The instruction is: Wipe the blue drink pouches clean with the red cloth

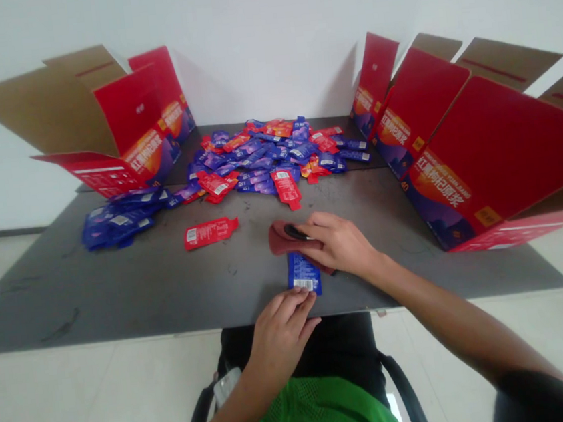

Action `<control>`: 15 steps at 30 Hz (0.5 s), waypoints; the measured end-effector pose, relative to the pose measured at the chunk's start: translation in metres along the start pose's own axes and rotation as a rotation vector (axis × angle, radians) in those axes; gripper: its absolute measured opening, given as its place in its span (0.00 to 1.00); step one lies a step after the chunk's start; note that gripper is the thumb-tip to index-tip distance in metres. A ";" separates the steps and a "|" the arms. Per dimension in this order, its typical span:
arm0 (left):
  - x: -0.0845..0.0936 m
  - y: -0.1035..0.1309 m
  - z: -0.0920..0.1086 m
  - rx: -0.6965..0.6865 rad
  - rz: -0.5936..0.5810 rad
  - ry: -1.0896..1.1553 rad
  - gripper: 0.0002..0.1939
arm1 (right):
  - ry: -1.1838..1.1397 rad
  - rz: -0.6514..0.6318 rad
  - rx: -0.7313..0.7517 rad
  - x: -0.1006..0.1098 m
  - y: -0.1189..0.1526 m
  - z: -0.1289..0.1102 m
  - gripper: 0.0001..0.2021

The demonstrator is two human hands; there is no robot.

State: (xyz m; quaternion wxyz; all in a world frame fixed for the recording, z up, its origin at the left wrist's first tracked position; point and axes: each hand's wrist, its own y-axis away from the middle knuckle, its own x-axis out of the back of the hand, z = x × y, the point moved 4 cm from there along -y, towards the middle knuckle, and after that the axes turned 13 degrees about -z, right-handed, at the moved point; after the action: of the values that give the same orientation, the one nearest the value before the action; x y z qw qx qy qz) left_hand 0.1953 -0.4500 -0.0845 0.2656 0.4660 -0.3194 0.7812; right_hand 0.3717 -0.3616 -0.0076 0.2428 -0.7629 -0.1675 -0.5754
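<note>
Blue pouch: this one (304,274) lies flat near the front edge of the table (252,268), barcode at the near end, far end tucked behind the cloth
Cloth: reddish-brown (280,238), bunched up at the pouch's far end
Black thing: small one (296,231) on top of the cloth, can't tell what it is
Right hand: it (338,242) has thumb and fingers pinching the cloth and black thing together
Left hand: this one's (282,328) fingers are loosely together, tips on the pouch's near end, thumb spread apart
Red pouch: single one (211,233) lying off to the left
Pile: red and blue pouches (265,151) heaped toward the wall
Boxes: open red ones, left (138,145) and right (458,165)
</note>
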 end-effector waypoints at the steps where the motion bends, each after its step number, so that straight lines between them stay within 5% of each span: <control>1: 0.000 0.000 0.000 0.007 -0.007 -0.007 0.18 | -0.025 -0.028 0.040 -0.004 0.008 -0.013 0.19; 5: 0.001 -0.001 0.000 0.031 -0.026 -0.020 0.15 | -0.097 -0.130 0.101 -0.029 0.023 -0.027 0.16; 11: 0.002 -0.001 0.000 -0.007 0.007 0.008 0.19 | 0.041 -0.061 -0.099 -0.017 -0.012 0.033 0.19; 15: 0.000 0.000 0.000 0.007 -0.004 -0.004 0.18 | -0.018 0.003 -0.014 -0.006 0.005 0.004 0.19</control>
State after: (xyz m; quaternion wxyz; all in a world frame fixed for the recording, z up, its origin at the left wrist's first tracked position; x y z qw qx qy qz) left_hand 0.1956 -0.4499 -0.0840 0.2649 0.4694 -0.3164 0.7807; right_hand 0.3763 -0.3635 -0.0148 0.2367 -0.7698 -0.1645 -0.5695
